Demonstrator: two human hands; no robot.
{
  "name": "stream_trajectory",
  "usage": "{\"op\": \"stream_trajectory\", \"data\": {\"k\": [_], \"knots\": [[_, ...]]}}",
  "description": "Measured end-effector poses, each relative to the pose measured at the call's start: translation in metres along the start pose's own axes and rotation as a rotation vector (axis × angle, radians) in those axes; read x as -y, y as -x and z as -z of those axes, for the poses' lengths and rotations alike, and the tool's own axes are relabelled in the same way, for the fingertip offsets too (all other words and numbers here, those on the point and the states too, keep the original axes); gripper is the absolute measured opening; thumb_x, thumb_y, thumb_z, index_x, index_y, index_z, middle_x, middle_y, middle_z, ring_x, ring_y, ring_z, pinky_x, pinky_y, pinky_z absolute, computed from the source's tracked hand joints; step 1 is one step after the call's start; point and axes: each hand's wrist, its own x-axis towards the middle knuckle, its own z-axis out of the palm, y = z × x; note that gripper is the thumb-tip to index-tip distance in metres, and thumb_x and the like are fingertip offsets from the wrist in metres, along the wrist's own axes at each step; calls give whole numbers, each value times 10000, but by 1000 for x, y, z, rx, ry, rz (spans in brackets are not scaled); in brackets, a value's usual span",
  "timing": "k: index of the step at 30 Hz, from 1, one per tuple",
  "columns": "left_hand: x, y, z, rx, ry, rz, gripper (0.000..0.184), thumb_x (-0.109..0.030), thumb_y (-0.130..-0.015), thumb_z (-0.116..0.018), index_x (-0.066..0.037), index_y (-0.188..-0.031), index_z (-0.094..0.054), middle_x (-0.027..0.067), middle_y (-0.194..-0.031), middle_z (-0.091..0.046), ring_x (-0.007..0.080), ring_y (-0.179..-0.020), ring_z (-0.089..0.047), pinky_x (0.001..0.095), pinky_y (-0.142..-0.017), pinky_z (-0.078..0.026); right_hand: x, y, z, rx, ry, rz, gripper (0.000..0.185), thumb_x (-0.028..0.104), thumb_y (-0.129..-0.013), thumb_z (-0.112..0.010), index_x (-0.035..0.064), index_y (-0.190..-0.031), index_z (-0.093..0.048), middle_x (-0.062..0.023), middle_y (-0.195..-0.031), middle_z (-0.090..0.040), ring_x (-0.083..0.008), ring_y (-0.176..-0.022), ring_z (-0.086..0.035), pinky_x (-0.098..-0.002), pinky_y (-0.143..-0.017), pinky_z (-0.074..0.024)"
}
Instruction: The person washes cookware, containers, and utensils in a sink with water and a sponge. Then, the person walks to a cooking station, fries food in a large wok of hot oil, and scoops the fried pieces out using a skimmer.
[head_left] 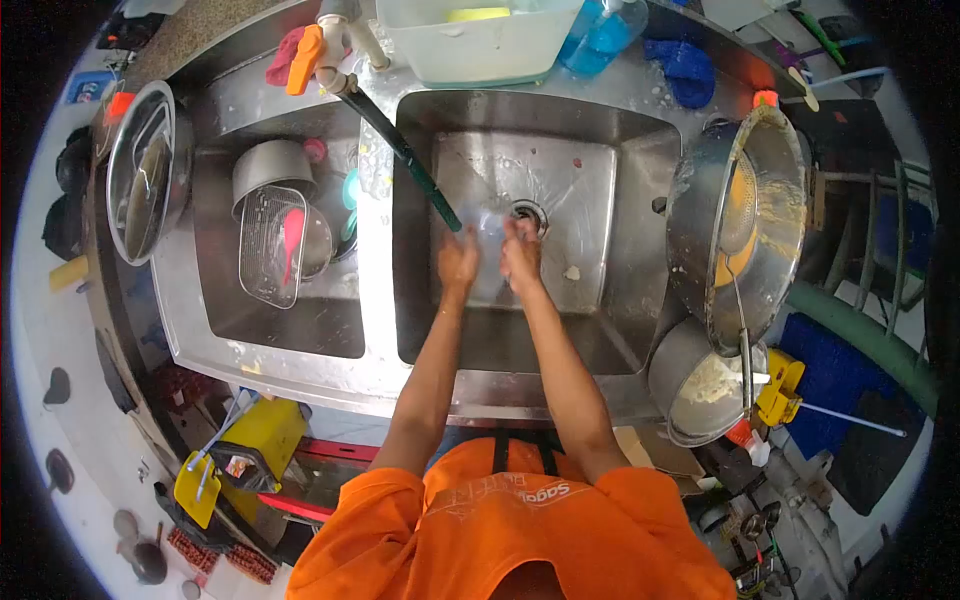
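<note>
Over the right sink basin, my two hands are close together below the end of a dark green hose. My left hand is smeared by motion, with its fingers near the hose tip. My right hand is beside the drain, its fingers curled in; what they hold, if anything, I cannot make out. A pale, translucent blur lies between the hands, either water or something clear. Small food scraps lie on the basin floor.
The left basin holds a metal pot, a wire basket and a red utensil. A white tub and a blue liquid bottle stand behind. Large soiled pots crowd the right edge; a steel bowl leans left.
</note>
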Motion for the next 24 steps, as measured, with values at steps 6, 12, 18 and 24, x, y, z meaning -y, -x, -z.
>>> {"op": "stream_trajectory", "data": {"k": [6,12,18,24], "knots": [[5,13,-20,-315,-188,-683,697,-580,-895,-448,-34,-1325,-510,250,-1093,-645,395,-1047,-612,477,-887,-458,16,2,-6,19,-91,-129,249,370,-951,-581,164,-934,-441,19,-601,-369,-65,-432,-304,-216,-333,-237],[-5,29,9,215,-27,-350,840,-646,-859,-483,-56,-1443,-352,249,-1446,-379,378,-1340,-369,422,-1068,-340,14,12,1,42,-152,-106,236,364,-962,-559,160,-993,-444,-1,-645,-402,-80,-468,-364,-219,-352,-266],[18,4,9,623,1190,533,697,-451,-953,-424,-55,-1491,-223,212,-1543,-159,448,-1373,-253,646,-1077,-266,19,53,10,177,662,586,310,342,-953,-536,100,-1145,-512,-148,-914,-642,-378,-810,-636,-422,-739,-475],[33,26,21,485,1017,477,550,-80,-870,-413,-18,-1411,-335,230,-1354,-415,409,-1138,-547,384,-723,-616,59,75,30,287,1181,1128,221,159,-858,-601,69,-1058,-576,-150,-831,-650,-366,-788,-653,-422,-705,-486]]}}
